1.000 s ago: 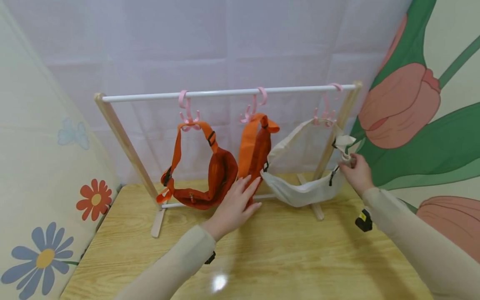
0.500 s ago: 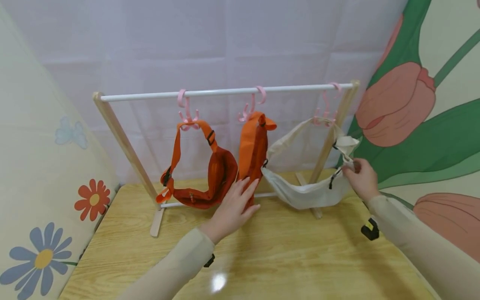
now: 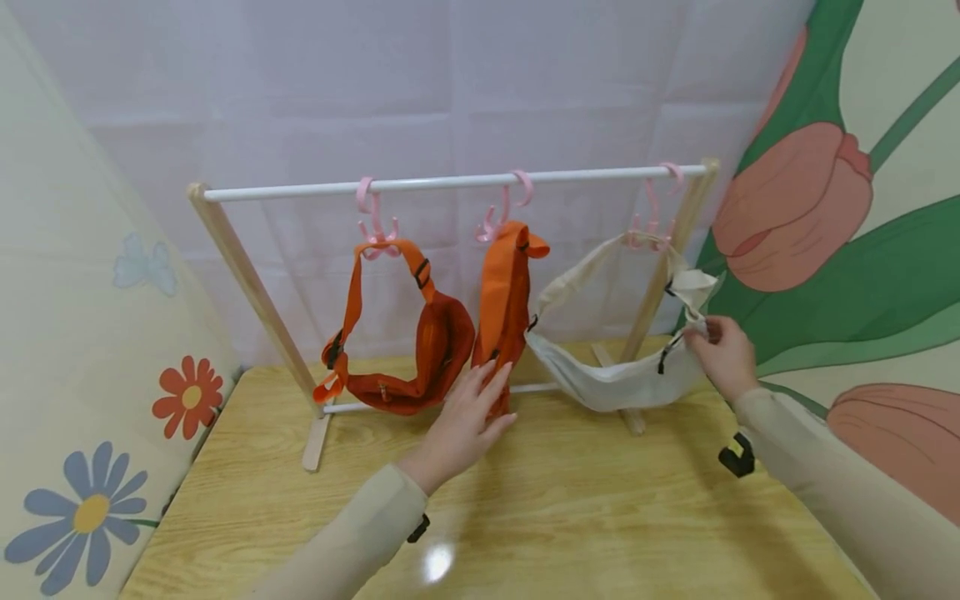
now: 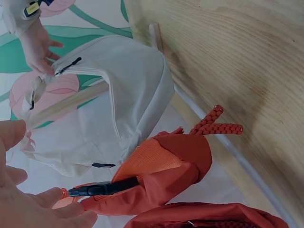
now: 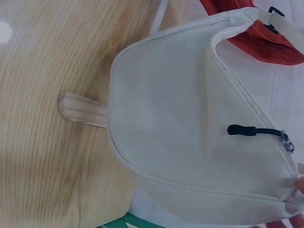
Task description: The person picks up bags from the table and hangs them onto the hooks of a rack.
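A white waist bag (image 3: 600,387) hangs by its strap from a pink hook (image 3: 651,225) at the rack's right end. My right hand (image 3: 726,354) pinches its right end, where bag and strap meet; the right wrist view shows the bag's panel and black zipper pull (image 5: 242,130), with only fingertips at the edge. My left hand (image 3: 461,425), fingers fairly straight, is at the lower part of the middle orange waist bag (image 3: 502,292). In the left wrist view its fingertips are by that bag's black buckle (image 4: 103,188); whether they press on it I cannot tell.
Another orange waist bag (image 3: 386,396) hangs on the left hook (image 3: 377,221). The rack has a white top bar (image 3: 450,184) and wooden legs, standing on a wood-grain table (image 3: 570,508). A pale cloth (image 3: 300,83) covers the back; flower-patterned panels flank both sides.
My right hand has shifted slightly right and down, drawing the white bag's end along. The middle orange bag has swung slightly left. My left hand has barely moved.
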A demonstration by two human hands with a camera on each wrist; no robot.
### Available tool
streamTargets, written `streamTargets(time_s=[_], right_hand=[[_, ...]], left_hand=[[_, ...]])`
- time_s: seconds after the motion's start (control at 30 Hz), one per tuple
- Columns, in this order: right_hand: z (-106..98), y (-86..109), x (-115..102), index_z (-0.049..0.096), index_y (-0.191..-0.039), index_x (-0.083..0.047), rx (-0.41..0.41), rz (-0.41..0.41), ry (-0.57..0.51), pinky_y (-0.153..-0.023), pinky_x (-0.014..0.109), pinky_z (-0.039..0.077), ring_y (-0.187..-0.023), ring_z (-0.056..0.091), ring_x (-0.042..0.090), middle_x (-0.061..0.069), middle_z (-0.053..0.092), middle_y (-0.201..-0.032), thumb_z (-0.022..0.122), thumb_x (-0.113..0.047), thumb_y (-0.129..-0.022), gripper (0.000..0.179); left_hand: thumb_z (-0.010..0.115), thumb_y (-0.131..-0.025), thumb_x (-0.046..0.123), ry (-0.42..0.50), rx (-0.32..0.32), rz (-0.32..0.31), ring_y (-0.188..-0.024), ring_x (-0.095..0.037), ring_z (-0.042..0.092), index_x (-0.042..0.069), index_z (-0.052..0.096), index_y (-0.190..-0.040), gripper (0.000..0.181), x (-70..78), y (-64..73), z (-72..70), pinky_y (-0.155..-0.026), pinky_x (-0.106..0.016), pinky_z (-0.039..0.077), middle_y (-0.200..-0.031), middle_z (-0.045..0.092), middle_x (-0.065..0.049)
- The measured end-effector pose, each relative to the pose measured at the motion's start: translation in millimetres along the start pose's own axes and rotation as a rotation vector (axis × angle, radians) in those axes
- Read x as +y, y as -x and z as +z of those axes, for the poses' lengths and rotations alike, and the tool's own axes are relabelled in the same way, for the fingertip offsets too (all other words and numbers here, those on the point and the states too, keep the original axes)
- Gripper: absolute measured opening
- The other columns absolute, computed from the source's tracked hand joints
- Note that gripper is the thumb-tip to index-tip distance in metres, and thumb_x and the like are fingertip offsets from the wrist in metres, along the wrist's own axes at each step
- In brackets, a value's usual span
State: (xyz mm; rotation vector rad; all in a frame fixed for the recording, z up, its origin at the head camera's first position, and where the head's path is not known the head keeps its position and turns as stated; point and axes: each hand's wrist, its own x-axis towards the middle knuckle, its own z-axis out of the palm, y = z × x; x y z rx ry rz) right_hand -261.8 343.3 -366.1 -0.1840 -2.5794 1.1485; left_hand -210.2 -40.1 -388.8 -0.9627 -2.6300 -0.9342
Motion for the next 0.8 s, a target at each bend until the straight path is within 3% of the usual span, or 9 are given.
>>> streamTargets(time_s=[0.27,0.43,0.67,0.8], right_hand=[[5,1.8,0,0.041,-0.134,0.015,0.033,-0.022,0.012,-0.079,0.047,0.043,-0.109,0.05,0.048,0.035,0.049,-0.124,0.047,-0.024,-0.1,0.052],[7,6.5,3,0.039,-0.134,0.016,0.034,-0.026,-0.003,-0.088,0.056,0.04,-0.114,0.045,0.05,0.037,0.044,-0.128,0.047,-0.02,-0.101,0.05],[11,14.7,1,0.037,-0.136,0.016,-0.002,-0.033,-0.017,-0.095,0.061,0.036,-0.118,0.041,0.053,0.038,0.041,-0.133,0.048,-0.025,-0.102,0.055],[16,21.2,-4,0.036,-0.136,0.016,-0.038,-0.079,-0.013,-0.095,0.061,0.035,-0.118,0.04,0.053,0.038,0.041,-0.133,0.05,-0.025,-0.102,0.055]], left_hand=[[0.06,-0.098,0.026,0.077,-0.005,-0.074,-0.14,-0.046,0.02,0.01,0.028,-0.154,0.067,-6.4,12.1,0.4,-0.106,-0.064,0.025,-0.153,0.026,-0.025],[0.06,-0.098,0.024,0.104,-0.014,-0.116,-0.141,-0.042,0.02,0.009,0.029,-0.153,0.066,-10.2,18.0,0.4,-0.107,-0.063,0.024,-0.155,0.024,-0.021],[0.063,-0.096,0.021,0.09,0.043,-0.122,-0.14,-0.042,0.024,0.005,0.031,-0.152,0.066,-17.4,23.4,-2.6,-0.108,-0.06,0.025,-0.152,0.028,-0.024],[0.063,-0.096,0.02,0.073,0.065,-0.143,-0.139,-0.044,0.024,0.002,0.031,-0.151,0.067,-20.4,26.2,-7.0,-0.108,-0.061,0.025,-0.151,0.029,-0.024]])
